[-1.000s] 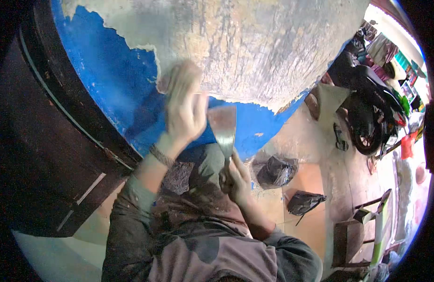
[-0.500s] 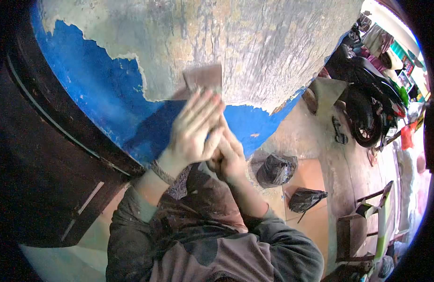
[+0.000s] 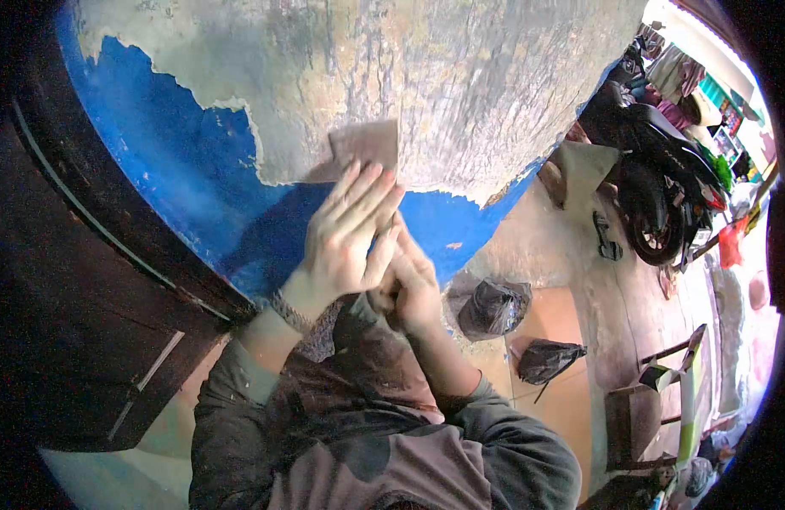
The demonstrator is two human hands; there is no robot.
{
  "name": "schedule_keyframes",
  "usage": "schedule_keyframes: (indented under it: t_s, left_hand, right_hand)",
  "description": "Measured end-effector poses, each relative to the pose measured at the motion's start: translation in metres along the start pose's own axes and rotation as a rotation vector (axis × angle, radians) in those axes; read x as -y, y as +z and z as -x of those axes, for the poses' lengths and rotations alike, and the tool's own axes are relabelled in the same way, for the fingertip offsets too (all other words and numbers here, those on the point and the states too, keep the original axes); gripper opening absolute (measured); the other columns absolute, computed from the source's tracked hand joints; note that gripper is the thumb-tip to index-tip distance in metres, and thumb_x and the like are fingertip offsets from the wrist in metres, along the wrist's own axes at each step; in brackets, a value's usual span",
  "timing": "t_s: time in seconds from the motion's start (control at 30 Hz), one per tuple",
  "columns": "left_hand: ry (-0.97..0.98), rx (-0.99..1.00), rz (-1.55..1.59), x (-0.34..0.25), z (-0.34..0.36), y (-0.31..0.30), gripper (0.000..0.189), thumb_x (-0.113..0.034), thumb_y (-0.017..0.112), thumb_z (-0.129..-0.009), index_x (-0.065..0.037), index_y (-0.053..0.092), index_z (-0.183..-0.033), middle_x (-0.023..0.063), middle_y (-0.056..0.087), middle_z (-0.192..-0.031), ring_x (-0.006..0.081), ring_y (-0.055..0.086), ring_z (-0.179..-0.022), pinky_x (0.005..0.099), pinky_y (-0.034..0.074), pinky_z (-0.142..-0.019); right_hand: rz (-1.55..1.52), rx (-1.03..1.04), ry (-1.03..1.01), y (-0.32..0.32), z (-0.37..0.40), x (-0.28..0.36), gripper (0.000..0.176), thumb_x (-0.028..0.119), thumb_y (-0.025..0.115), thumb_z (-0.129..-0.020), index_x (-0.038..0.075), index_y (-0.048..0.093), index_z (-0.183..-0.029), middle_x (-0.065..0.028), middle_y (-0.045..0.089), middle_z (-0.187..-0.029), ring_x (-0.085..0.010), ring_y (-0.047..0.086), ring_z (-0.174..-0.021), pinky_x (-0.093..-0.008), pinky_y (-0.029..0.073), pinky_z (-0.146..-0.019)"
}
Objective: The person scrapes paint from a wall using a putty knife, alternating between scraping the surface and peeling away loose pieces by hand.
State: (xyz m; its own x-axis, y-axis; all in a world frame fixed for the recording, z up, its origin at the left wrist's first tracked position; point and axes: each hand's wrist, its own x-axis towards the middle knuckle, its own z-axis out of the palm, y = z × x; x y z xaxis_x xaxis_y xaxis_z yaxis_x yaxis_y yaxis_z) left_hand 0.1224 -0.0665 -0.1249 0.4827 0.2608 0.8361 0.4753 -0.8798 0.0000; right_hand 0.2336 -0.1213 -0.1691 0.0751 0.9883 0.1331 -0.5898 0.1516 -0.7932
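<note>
A scraper [image 3: 368,143] with a wide, flat, dusty blade rests against the wall's bare, grey, streaky patch [image 3: 460,93], just above the ragged edge of the blue paint [image 3: 180,144]. My right hand [image 3: 416,289] is closed around the scraper's handle, which is mostly hidden by the hands. Over it lies my left hand [image 3: 341,246], fingers stretched out and held together, their tips on the lower part of the blade. A bracelet [image 3: 292,313] circles my left wrist.
A dark wooden door [image 3: 78,314] stands at the left. Black plastic bags [image 3: 494,308] sit on the tiled floor to the right of my hands. Farther right are a motorcycle [image 3: 656,187], a sandal [image 3: 607,236] and a wooden chair [image 3: 651,408].
The view has shifted slightly, with the floor things a little farther left. Both hands keep nearly the same place, and the scraper's blade looks sharper now than before.
</note>
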Motion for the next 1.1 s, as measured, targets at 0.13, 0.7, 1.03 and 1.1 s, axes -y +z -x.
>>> schedule_keyframes:
  t_s: [0.13, 0.7, 1.03, 1.1]
  left_hand:
    - [0.104, -0.166, -0.066, 0.014, -0.058, -0.02, 0.034, -0.017, 0.052, -0.086, 0.004, 0.06, -0.11, 0.0182, 0.056, -0.122, 0.0345, 0.046, -0.121, 0.0473, 0.029, -0.107]
    - [-0.882, -0.248, 0.015, 0.005, 0.16, 0.023, 0.047, -0.019, 0.046, -0.093, 0.01, 0.04, -0.129, 0.0308, 0.032, -0.138, 0.0445, 0.032, -0.128, 0.0449, 0.027, -0.106]
    - [-1.127, -0.756, 1.344, -0.006, 0.076, 0.04, 0.04, -0.034, 0.048, -0.094, 0.002, 0.048, -0.11, 0.0209, 0.056, -0.109, 0.0324, 0.057, -0.104, 0.0404, 0.045, -0.09]
    - [-1.086, -0.714, 1.751, -0.006, 0.062, 0.027, 0.044, -0.046, 0.046, -0.093, -0.003, 0.05, -0.102, 0.0193, 0.061, -0.094, 0.0324, 0.063, -0.088, 0.0417, 0.051, -0.081]
  right_hand:
    - [-0.052, 0.248, -0.081, 0.031, -0.021, 0.056, 0.048, 0.02, 0.044, -0.096, 0.002, 0.032, -0.139, 0.0019, 0.042, -0.054, -0.0047, 0.035, -0.038, -0.0206, 0.025, -0.032]
    - [0.516, 0.319, 0.107, -0.063, 0.039, -0.042, 0.053, 0.018, 0.047, -0.094, 0.002, 0.028, -0.141, 0.0058, 0.037, -0.061, -0.0025, 0.032, -0.044, -0.0174, 0.024, -0.039]
    - [0.516, 0.337, -0.03, 0.0, -0.005, -0.024, 0.046, 0.02, 0.043, -0.097, -0.003, 0.036, -0.136, 0.0085, 0.036, -0.058, -0.001, 0.027, -0.041, -0.0161, 0.021, -0.039]
    - [0.64, 0.282, -0.061, 0.006, -0.006, -0.022, 0.04, 0.015, 0.044, -0.096, 0.001, 0.043, -0.133, 0.0087, 0.044, -0.063, 0.0003, 0.029, -0.044, -0.0151, 0.021, -0.04]
